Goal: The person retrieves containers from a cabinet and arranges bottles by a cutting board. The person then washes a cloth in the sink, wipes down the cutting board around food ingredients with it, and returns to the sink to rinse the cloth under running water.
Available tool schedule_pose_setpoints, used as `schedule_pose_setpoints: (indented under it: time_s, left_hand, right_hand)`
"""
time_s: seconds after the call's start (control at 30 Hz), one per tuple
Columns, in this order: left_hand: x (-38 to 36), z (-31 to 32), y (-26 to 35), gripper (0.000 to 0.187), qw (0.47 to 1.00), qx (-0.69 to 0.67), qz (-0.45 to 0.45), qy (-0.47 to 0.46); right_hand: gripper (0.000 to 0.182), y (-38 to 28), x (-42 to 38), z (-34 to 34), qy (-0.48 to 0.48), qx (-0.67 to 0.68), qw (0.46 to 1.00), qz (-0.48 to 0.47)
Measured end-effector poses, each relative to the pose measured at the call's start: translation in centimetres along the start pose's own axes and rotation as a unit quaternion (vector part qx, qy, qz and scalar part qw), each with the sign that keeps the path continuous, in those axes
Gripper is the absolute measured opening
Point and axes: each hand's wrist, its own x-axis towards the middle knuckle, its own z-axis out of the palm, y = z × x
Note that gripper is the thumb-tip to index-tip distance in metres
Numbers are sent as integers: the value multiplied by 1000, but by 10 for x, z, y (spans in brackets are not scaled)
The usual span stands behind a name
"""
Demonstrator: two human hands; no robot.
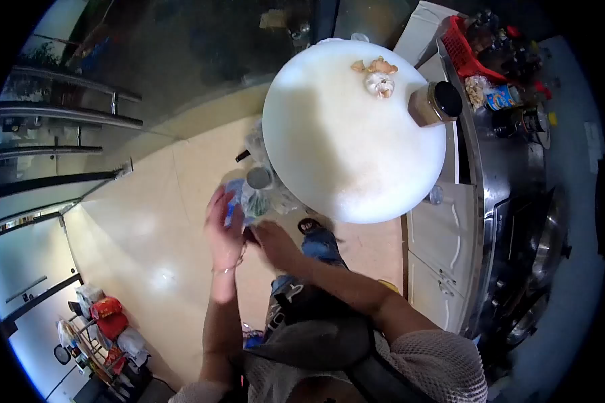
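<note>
My left hand (pixel 223 225) is raised over the floor beside a blue plastic item (pixel 235 193). Its fingers are apart, slightly blurred, with blue showing between them. Close by on the right, my right hand (pixel 273 243) has its fingers curled; a small dark thing shows at their tips, too hidden to name. Just beyond both hands are a clear plastic bag (pixel 257 201) with something green inside and a round grey-topped object (pixel 259 178). On the round white table (pixel 356 154) lie a garlic bulb (pixel 380 84), some brown peels (pixel 383 65) and a dark-lidded jar (pixel 435 104).
To the right runs a steel counter (pixel 501 161) with a red basket (pixel 467 50), bottles and a stove (pixel 511 248). White cabinets (pixel 444 228) stand below it. A rack with bags (pixel 107 329) is at lower left, near glass doors with metal handles (pixel 67 114).
</note>
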Motion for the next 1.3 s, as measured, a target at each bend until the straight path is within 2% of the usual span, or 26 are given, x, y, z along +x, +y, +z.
schedule_pose_setpoints:
  time_s: [0.03, 0.1, 0.13, 0.2, 0.23, 0.3, 0.33, 0.4, 0.43, 0.5, 0.53, 0.57, 0.63, 0.7, 0.77, 0.83, 0.87, 0.93, 0.97, 1.0, 1.13, 1.17, 1.2, 1.23, 1.27, 1.3]
  left_hand:
    - [-2, -15, 9, 25, 1000, -7, 0, 18]
    - [-23, -44, 8, 24, 999, -8, -23, 36]
    - [-30, -55, 1, 24, 998, -7, -54, 42]
    - [-39, -64, -4, 24, 994, 4, -97, 53]
    - [-44, -65, -3, 24, 993, 6, -100, 63]
    - [-55, -59, -1, 22, 993, 2, -112, 48]
    - [-57, -51, 0, 20, 993, -22, -97, 58]
    - [-60, -38, 1, 20, 995, -21, -94, 38]
    - [-57, -28, 2, 19, 996, -26, -82, 16]
    - [-54, -20, 15, 19, 997, -48, -64, 4]
    - [-55, -22, 20, 19, 996, -55, -63, -19]
    - [-54, -24, 21, 19, 996, -61, -58, -41]
    - [-63, -34, 10, 20, 998, -37, -37, -42]
    - [-77, -46, -6, 19, 994, -13, -105, -35]
    - [-88, -46, -13, 20, 989, -49, -142, -10]
    - [-99, -34, -12, 20, 992, 28, -118, -43]
    - [-93, -18, -8, 24, 997, 10, -56, -46]
    - [-65, 18, 9, 26, 992, -51, -94, -62]
    - [-44, 31, 15, 31, 992, 15, -85, -92]
    - [-25, 42, 19, 35, 986, 78, -74, -124]
    - [14, 87, 4, 51, 989, 69, -39, -129]
    - [20, 94, 3, 57, 990, 62, -19, -123]
    - [24, 99, 0, 57, 991, 59, -22, -120]
    - [22, 100, 1, 58, 990, 49, -53, -123]
    - [18, 100, 2, 59, 988, 41, -85, -125]
    - [18, 101, 2, 59, 987, 42, -91, -125]
  right_hand:
    - [31, -20, 5, -17, 78, 35, 996, -24]
    - [30, -42, 55, -101, 49, 77, 996, 15]
    - [28, -3, 75, -97, 178, 6, 984, -10]
    - [22, 26, 138, -133, 233, -25, 972, 1]
    - [23, 56, 171, -145, 231, -116, 964, -54]
    - [25, 79, 200, -132, 182, -258, 949, 5]
    - [25, 78, 194, -123, 173, -252, 952, 7]
    - [20, 73, 185, -120, -21, -275, 961, -5]
    - [21, 77, 150, -111, 22, -232, 965, -120]
    - [28, 67, 86, -122, -35, -229, 956, -181]
    - [36, 73, 47, -131, -29, -292, 928, -229]
    - [42, 54, 18, -162, -70, -190, 971, -125]
    - [40, 68, -39, -202, -46, -234, 965, -105]
    - [36, 68, -71, -231, -12, -279, 959, -43]
    - [36, 84, -51, -212, 15, -261, 962, -78]
    - [35, 83, -3, -178, 71, -266, 948, -158]
    - [33, 74, 32, -158, 82, -246, 949, -177]
    - [32, 65, 79, -137, 70, -210, 952, -209]
    - [29, 62, 79, -142, 71, -182, 953, -232]
    - [28, 58, 62, -154, 46, -218, 952, -211]
    - [29, 75, -46, -226, 11, -261, 955, -138]
    - [29, 73, -51, -234, 4, -243, 962, -128]
    - [28, 78, -47, -226, 14, -286, 952, -112]
    - [28, 64, -22, -215, 29, -291, 948, -126]
    - [37, 71, -1, -203, -4, -264, 960, -93]
    - [36, 70, 27, -186, 22, -254, 957, -137]
